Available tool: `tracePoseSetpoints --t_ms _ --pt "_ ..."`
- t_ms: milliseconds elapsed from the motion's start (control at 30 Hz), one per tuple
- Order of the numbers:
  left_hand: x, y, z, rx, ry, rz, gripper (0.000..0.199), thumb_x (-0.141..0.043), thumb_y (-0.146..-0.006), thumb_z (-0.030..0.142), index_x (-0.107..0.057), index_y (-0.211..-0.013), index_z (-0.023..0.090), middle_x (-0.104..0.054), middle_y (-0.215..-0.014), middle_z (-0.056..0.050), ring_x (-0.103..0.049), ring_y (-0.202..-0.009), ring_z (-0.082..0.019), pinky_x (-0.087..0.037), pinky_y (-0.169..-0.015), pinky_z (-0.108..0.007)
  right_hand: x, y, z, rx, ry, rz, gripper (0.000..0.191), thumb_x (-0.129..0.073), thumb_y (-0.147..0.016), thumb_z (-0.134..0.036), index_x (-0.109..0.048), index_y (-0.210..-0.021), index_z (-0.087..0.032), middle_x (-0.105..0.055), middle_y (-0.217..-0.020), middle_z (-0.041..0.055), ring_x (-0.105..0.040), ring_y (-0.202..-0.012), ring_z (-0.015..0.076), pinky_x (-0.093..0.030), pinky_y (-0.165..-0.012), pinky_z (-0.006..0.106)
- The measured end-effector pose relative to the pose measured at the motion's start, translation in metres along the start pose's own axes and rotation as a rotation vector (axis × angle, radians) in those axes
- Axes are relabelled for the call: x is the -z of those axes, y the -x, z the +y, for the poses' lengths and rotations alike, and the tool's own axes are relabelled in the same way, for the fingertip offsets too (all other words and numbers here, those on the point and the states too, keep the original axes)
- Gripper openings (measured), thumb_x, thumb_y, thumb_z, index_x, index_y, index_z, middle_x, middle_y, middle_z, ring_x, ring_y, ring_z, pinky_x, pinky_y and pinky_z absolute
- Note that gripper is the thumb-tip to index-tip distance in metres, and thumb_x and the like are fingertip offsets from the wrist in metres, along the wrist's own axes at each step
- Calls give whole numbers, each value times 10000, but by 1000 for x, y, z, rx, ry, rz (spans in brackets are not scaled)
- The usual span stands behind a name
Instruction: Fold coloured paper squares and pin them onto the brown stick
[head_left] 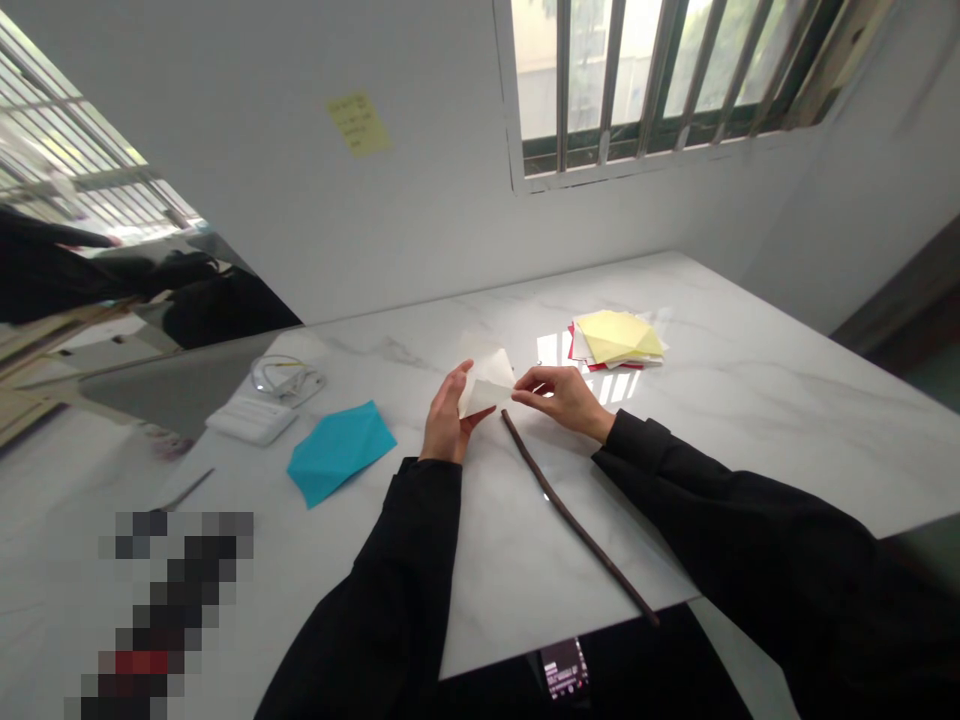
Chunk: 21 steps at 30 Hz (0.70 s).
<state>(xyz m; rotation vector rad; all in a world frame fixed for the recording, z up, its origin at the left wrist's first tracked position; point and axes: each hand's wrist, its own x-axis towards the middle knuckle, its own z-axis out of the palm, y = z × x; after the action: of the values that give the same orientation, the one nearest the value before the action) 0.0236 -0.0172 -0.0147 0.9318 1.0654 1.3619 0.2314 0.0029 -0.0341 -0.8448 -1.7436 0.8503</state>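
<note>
A cream sheet of paper [491,372], partly folded, is held up over the table between both hands. My left hand [445,415] grips its left side, thumb and fingers closed around the edge. At the paper's right corner, my right hand [561,396] pinches with thumb and forefinger. Just below the paper begins a thin dark brown stick [577,525], which runs diagonally to the table's front edge. To the left of my left hand lies a creased blue sheet of paper [339,455].
Beyond my right hand sits a pile of yellow, white and red papers [619,338]. A white box [251,418] and a coiled white cable [289,377] lie at the left. A lit phone [565,668] shows below the table edge. A yellow note [359,124] sticks to the wall.
</note>
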Motion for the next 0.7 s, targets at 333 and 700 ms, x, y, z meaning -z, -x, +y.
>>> tracePoseSetpoints --t_ms 333,700 --pt "1 1 -2 -51 -85 -73 829 -906 -696 335 -556 -1439 222 -703 -1252 -97 -721 -1005 -203 -625 -839 -295 2 -1 1 -73 -44 -9 240 -750 -900 -433 -769 -911 -193 -771 -895 49 -711 -831 194 -577 -716 306" --pt "3 -2 -9 -151 -201 -46 882 -880 -713 359 -507 -1504 238 -722 -1231 -111 -737 -1038 -262 -659 -811 -356 -4 -3 4 -248 -336 -18 335 -806 -801 -483 -739 -889 -167 -707 -825 36 -641 -748 156 -553 -650 283"
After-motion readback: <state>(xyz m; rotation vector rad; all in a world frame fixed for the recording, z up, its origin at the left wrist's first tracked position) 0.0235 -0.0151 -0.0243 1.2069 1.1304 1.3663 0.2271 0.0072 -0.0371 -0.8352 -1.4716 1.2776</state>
